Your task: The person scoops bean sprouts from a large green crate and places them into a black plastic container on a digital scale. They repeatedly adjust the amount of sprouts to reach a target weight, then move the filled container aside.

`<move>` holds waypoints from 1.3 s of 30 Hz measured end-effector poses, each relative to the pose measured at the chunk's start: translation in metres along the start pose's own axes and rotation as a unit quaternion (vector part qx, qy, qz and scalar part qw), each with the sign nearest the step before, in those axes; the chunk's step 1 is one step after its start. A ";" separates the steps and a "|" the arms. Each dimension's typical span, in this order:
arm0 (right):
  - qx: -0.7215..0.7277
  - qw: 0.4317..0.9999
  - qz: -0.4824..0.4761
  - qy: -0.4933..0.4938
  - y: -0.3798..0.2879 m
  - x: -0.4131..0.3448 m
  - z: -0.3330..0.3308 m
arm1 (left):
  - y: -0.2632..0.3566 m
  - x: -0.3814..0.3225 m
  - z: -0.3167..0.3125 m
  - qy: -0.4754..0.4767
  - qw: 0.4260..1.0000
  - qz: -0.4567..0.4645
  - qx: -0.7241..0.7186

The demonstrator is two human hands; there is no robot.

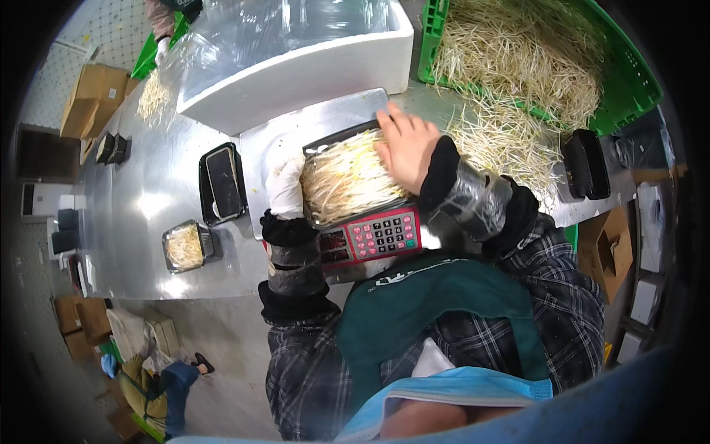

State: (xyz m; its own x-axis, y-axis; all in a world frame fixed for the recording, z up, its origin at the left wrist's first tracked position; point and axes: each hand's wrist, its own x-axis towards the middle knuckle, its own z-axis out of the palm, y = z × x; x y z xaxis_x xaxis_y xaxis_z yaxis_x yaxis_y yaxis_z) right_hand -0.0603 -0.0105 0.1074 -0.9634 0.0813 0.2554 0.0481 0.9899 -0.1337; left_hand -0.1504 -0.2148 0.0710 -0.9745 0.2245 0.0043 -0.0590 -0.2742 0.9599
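A black plastic tray heaped with bean sprouts [352, 175] rests on the metal pan of a red digital scale [383, 236]. My left hand [286, 186], in a white glove, holds the tray's left end. My right hand [407, 147], bare, lies over the tray's right end with its fingers spread against the sprouts and rim; whether it grips anything is hard to tell. Loose bean sprouts [499, 144] are piled on the steel table to the right, below a green plastic crate [627, 72] full of sprouts. Stacked black trays [589, 165] stand at the right.
A white foam box [299, 77] holding clear plastic film stands behind the scale. To the left are a black tray with a phone [223, 180] in it and a small tray of sprouts [184, 247]. A gloved co-worker's hand [162, 51] is at the far left; another person [155, 391] sits below left.
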 end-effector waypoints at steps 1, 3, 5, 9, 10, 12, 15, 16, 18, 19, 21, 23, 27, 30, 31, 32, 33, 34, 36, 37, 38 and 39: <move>0.010 1.000 -0.003 0.000 0.000 0.001 0.001 | -0.010 0.005 -0.013 -0.009 0.999 -0.012 0.035; 0.026 1.000 -0.009 0.002 0.002 0.002 0.002 | 0.021 -0.012 0.015 0.010 0.999 -0.052 0.004; 0.021 1.000 0.005 0.000 0.003 0.002 0.001 | 0.035 -0.032 -0.001 -0.021 0.966 -0.116 0.232; 0.041 0.999 0.014 0.009 0.002 0.001 0.004 | 0.034 -0.089 -0.004 -0.073 0.970 -0.230 -0.003; 0.060 0.998 0.016 0.006 -0.004 0.002 0.001 | 0.015 -0.094 -0.010 -0.043 0.980 -0.184 -0.057; 0.097 0.994 0.032 0.038 -0.007 0.003 -0.003 | 0.009 -0.085 -0.001 0.007 0.984 -0.124 -0.130; 0.208 0.976 0.061 -0.027 -0.008 -0.017 -0.022 | 0.008 -0.075 -0.018 0.030 0.986 -0.126 -0.103; 0.265 0.964 0.005 -0.013 -0.005 -0.029 -0.017 | 0.022 -0.085 -0.013 -0.018 0.989 -0.118 -0.093; 0.329 0.941 -0.079 0.008 -0.005 -0.050 -0.009 | 0.010 -0.106 -0.013 -0.101 0.985 -0.114 -0.080; 0.333 0.936 -0.116 0.014 -0.011 -0.060 -0.005 | 0.008 -0.120 0.008 -0.023 0.996 -0.051 0.066; 0.426 0.896 -0.041 -0.121 -0.024 -0.071 -0.021 | 0.013 -0.125 -0.022 -0.067 0.942 0.146 0.294; 0.507 0.839 -0.096 -0.173 -0.014 -0.082 -0.021 | 0.015 -0.120 -0.067 0.074 0.989 0.043 0.121; 0.413 0.902 -0.066 -0.104 0.035 -0.105 -0.015 | 0.055 -0.106 -0.169 0.311 0.938 0.097 -0.119; 0.336 0.937 0.073 -0.068 0.094 -0.134 -0.005 | 0.051 -0.076 -0.265 0.463 0.879 0.057 -0.093; 0.300 0.947 0.102 -0.052 0.113 -0.146 -0.006 | 0.052 -0.075 -0.290 0.381 0.917 0.024 -0.117; 0.261 0.959 0.108 -0.025 0.134 -0.153 -0.005 | 0.048 -0.066 -0.311 0.448 0.891 -0.004 -0.072; 0.214 0.969 0.125 0.004 0.153 -0.161 -0.008 | 0.047 -0.058 -0.320 0.436 0.898 -0.007 -0.061; 0.158 0.977 0.139 0.015 0.172 -0.160 -0.013 | 0.036 -0.071 -0.396 0.307 0.948 -0.043 0.066; -0.035 0.982 0.141 0.124 0.257 -0.188 -0.013 | 0.022 -0.059 -0.382 0.315 0.942 -0.118 0.005; -0.167 0.956 0.157 0.183 0.314 -0.213 -0.019 | 0.022 -0.066 -0.355 0.216 0.971 -0.095 -0.037; -0.225 0.926 0.248 0.176 0.338 -0.221 -0.028 | 0.028 -0.079 -0.314 0.303 0.949 -0.082 -0.037; -0.252 0.872 0.417 0.052 0.356 -0.230 -0.047 | 0.027 -0.085 -0.273 0.381 0.921 -0.073 -0.041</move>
State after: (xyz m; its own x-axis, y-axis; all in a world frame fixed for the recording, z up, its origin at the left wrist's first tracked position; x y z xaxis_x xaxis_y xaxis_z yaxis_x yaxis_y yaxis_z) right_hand 0.1906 0.3287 0.0458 -0.5097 0.7815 0.3598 0.8556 0.5042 0.1171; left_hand -0.1287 -0.4960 0.0200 -0.8227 -0.4481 -0.3499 -0.1864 -0.3688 0.9106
